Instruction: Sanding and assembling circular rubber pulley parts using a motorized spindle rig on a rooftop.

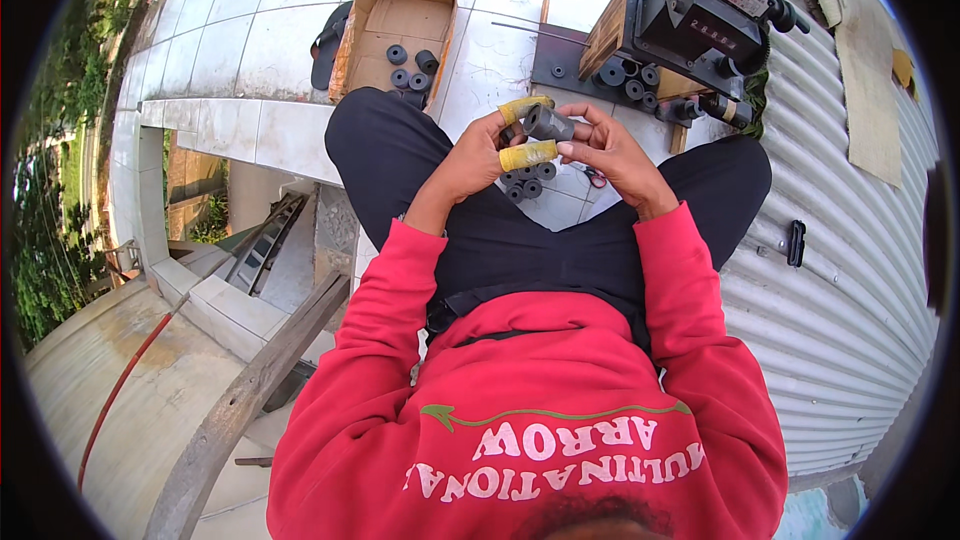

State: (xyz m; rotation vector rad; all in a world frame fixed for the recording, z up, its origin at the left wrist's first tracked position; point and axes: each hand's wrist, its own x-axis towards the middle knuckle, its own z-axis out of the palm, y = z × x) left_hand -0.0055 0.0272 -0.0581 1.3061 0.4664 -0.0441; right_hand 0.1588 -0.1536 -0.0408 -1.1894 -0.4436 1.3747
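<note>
Left hand (pixel 475 158): yellow-taped fingers (pixel 527 155) part-curled round grey cylinder (pixel 548 124)
Right hand (pixel 614 158): half-closed, thumb and fingers on cylinder's right end
Cylinder: tilted, between both hands
Pose: hands angled inward, between knees (pixel 372 130)

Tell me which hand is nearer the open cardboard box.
Left. In the picture, the left hand is below and right of the cardboard box; the right hand lies farther right, beyond the left.

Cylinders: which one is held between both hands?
The grey cylinder between left hand and right hand; loose ones on the tiles and in the cardboard box lie unheld.
</note>
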